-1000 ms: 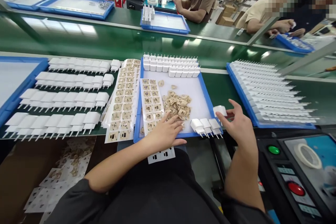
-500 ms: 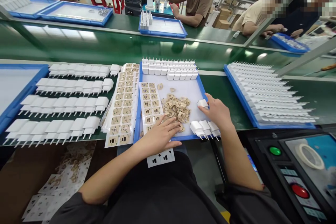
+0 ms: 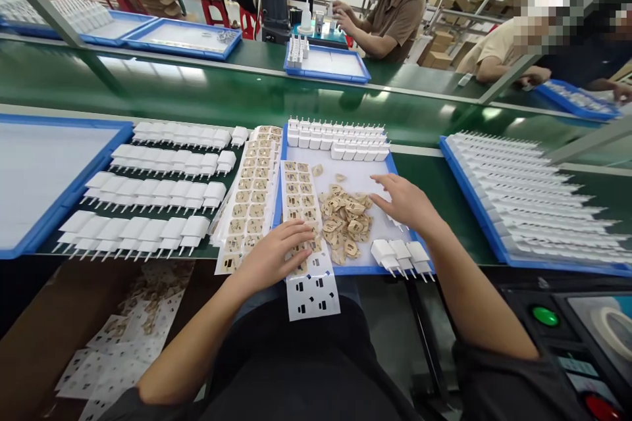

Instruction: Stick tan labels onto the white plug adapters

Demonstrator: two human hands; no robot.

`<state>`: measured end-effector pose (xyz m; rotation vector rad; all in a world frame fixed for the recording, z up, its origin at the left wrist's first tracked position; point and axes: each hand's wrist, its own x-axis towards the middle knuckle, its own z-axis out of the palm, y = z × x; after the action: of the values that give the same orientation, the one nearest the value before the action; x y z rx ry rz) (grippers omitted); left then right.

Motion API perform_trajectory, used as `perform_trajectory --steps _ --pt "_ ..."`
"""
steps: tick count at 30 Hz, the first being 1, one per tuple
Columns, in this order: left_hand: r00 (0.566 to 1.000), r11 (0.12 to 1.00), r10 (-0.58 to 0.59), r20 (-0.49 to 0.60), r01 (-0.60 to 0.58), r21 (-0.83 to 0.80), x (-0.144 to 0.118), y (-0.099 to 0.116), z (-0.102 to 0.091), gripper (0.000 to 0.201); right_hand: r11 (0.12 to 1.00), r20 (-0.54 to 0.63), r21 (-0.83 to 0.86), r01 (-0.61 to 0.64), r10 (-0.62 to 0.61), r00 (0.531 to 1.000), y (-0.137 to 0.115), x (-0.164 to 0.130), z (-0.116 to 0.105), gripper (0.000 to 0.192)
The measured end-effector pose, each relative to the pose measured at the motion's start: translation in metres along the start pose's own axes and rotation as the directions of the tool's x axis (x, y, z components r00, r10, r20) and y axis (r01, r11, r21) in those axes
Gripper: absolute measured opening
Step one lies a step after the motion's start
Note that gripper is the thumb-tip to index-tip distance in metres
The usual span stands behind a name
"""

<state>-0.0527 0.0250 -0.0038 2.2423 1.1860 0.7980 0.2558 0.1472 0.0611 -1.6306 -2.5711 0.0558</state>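
Observation:
My left hand (image 3: 276, 251) lies over a sheet of tan stickers (image 3: 299, 194), fingers stretched out and thumb apart. The sheet's lower end (image 3: 313, 302), with black cut-out marks, hangs over the tray's front edge. My right hand (image 3: 407, 202) hovers above the right side of the blue tray (image 3: 340, 270), thumb and forefinger apart with nothing between them. Beneath its palm, a white plug adapter (image 3: 396, 223) is mostly hidden. Several white plug adapters (image 3: 399, 255) lie at the tray's front right corner. A pile of loose tan peeled pieces (image 3: 347, 218) lies between my hands.
Rows of white adapters (image 3: 148, 194) lie on the left, beside stacked sticker sheets (image 3: 249, 197). More adapters stand along the tray's back (image 3: 336, 145). A full tray of adapters (image 3: 523, 204) is on the right, above a control panel (image 3: 548, 319). Co-workers (image 3: 395, 20) sit across the bench.
My left hand has moved from the loose pile leftward onto the sticker sheet. My right hand no longer touches the adapter, which now lies lower, under the palm. The view has shifted.

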Motion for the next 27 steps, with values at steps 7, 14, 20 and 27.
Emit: perform_trajectory --steps 7,14,20,27 --pt "0.997 1.0 0.003 -0.073 -0.005 -0.027 -0.01 0.006 0.003 0.028 0.966 -0.063 -0.218 0.14 -0.157 0.986 -0.021 0.126 0.01 0.049" --pt "0.972 0.994 -0.097 -0.212 0.085 -0.063 -0.027 -0.007 -0.011 0.026 0.953 -0.004 -0.227 0.199 -0.206 0.979 -0.034 0.148 0.026 0.031" --pt "0.936 0.973 -0.179 -0.303 0.122 -0.196 -0.025 0.001 -0.015 0.024 0.968 -0.162 0.107 0.229 -0.21 0.964 -0.066 0.075 -0.016 0.042" --pt "0.944 0.887 -0.198 -0.266 0.057 -0.459 -0.018 0.034 -0.002 0.04 0.723 -0.344 0.609 0.325 -0.128 0.93 -0.125 -0.056 -0.013 0.033"
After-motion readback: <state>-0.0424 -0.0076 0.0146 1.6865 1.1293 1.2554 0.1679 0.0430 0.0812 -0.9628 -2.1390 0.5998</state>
